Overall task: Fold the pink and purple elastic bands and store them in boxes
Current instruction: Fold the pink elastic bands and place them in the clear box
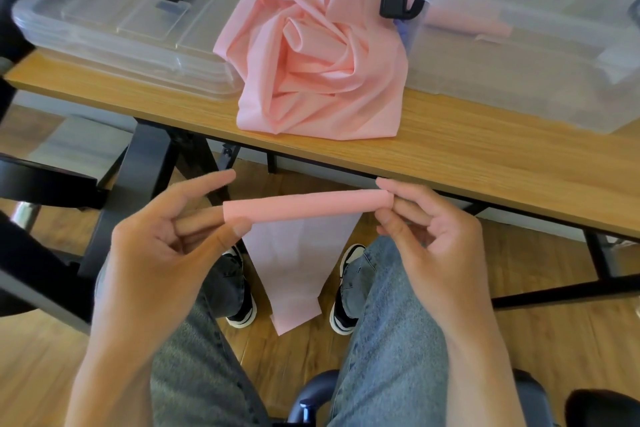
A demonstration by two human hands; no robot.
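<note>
Pink band (308,206), half-rolled, held over your lap, tail hanging. Left hand (162,246) and right hand (429,232) pinch roll ends. Thin, soft, stretchy, likely slippery: keep grip at both ends, roll evenly.

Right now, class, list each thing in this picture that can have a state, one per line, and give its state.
Pink band: partly rolled, its tail hanging toward the floor.
Left hand: pinching the roll's left end.
Right hand: pinching the roll's right end.
Pink pile: crumpled, unfolded, on the table.
Right box: open, latch up, a pink roll inside.
Lids: off, stacked flat at the left.
</note>
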